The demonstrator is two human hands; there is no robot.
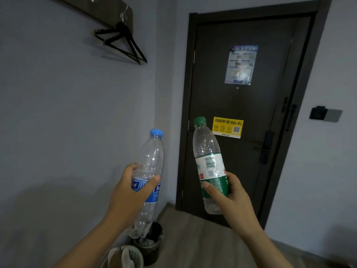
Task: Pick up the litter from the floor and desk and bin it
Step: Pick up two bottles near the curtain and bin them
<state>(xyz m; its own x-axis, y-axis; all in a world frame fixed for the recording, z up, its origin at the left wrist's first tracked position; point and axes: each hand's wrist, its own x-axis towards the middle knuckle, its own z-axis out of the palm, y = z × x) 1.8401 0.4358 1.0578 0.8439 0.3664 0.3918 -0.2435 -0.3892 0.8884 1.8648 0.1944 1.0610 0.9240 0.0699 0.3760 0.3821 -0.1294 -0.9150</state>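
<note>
Left hand (pixel 131 192) is gripping blue-cap bottle (pixel 151 155), right hand (pixel 232 196) gripping green-cap bottle (pixel 207 151), fingers curled round both, caps pointing up, mid-frame. Bin (pixel 154 255) is sitting lower centre, under the blue-cap bottle's base; left nearer.

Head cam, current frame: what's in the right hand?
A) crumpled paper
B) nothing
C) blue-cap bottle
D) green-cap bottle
D: the right hand grips the green-cap bottle around its label, while the left hand holds the blue-cap bottle.
</note>
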